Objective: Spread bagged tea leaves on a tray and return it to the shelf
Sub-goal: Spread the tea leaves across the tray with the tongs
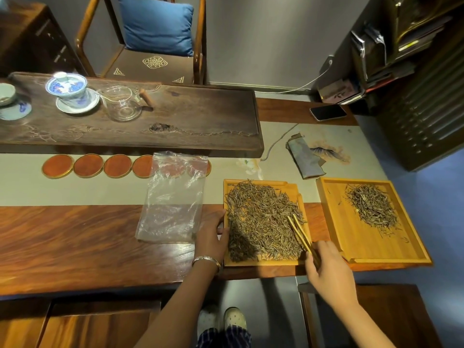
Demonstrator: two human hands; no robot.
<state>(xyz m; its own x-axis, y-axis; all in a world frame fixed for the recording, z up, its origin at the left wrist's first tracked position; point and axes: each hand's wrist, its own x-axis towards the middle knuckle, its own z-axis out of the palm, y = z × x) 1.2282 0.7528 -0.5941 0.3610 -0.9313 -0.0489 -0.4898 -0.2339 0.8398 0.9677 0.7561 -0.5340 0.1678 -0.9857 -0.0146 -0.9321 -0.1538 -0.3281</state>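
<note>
Tea leaves [263,222] cover the bamboo tray [291,188] at lower centre of my head view, on the wooden table [75,242]. My left hand [213,237] rests with straight fingers against the tray's left edge. My right hand [329,270] pinches bamboo tongs [300,233], tips in the leaves. 1 empty plastic bag [173,197] lies left; a 2nd tray [371,244] with leaves sits right.

Right hand [329,270] holds tongs [300,233] over tea leaves [261,222].
</note>
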